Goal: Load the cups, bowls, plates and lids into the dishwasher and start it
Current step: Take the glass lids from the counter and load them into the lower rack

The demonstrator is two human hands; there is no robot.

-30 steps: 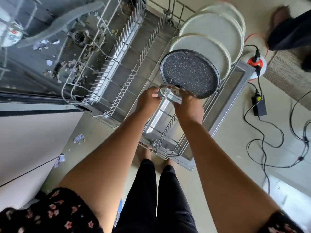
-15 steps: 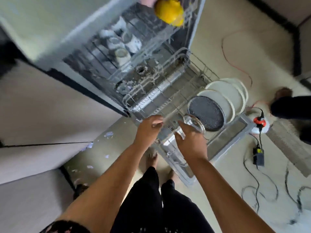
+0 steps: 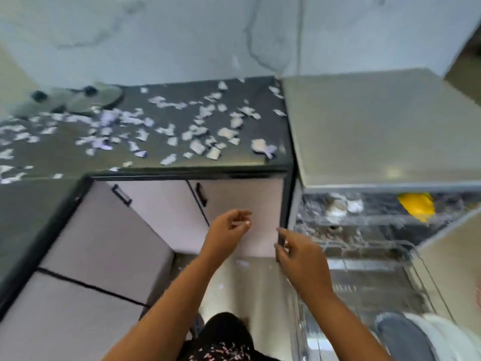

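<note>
hands [image 3: 228, 225] [image 3: 302, 256] loosely curled, round lids [image 3: 95, 99], dark counter [image 3: 39, 201]

Dark countertop [image 3: 39, 204] strewn with torn paper scraps [image 3: 226, 132], pale cabinet doors [image 3: 161, 217] below, black handles [image 3: 201, 195] on them

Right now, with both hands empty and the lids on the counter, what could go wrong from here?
Paper scraps litter the countertop right up to the two lids; some may cling to a lid and ride into the dishwasher. The lower rack stands pulled out with plates beside the person's right; a turn might knock it. The lids lie far left, a stretch for the empty left hand or right hand.
</note>
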